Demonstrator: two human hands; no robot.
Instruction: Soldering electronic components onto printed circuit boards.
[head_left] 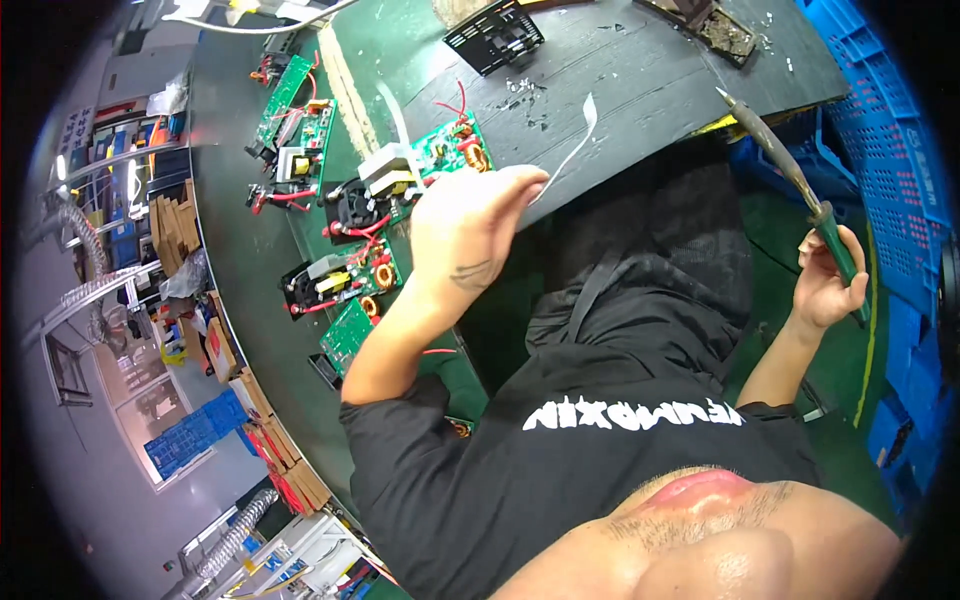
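My right hand (828, 283) is wrapped round the green handle of a soldering iron (783, 158). The iron's tip points up and to the left, near the bench's right end and apart from any board. My left hand (462, 225) is closed in a pinch at the bench edge, and a thin silvery strand that looks like solder wire (570, 152) rises from its fingertips, ending in a wider pale curl. Beside and partly behind this hand lies a green circuit board (428, 152) with copper coils, a white block and red wires. The hand hides part of that board.
More circuit boards (347, 275) with black fans and red leads lie along the bench at the left. A black slotted housing (493, 38) sits at the far side. A dark tray (735, 42) holds scraps on the dark bench (650, 75). Blue crates (890, 170) stand at the right.
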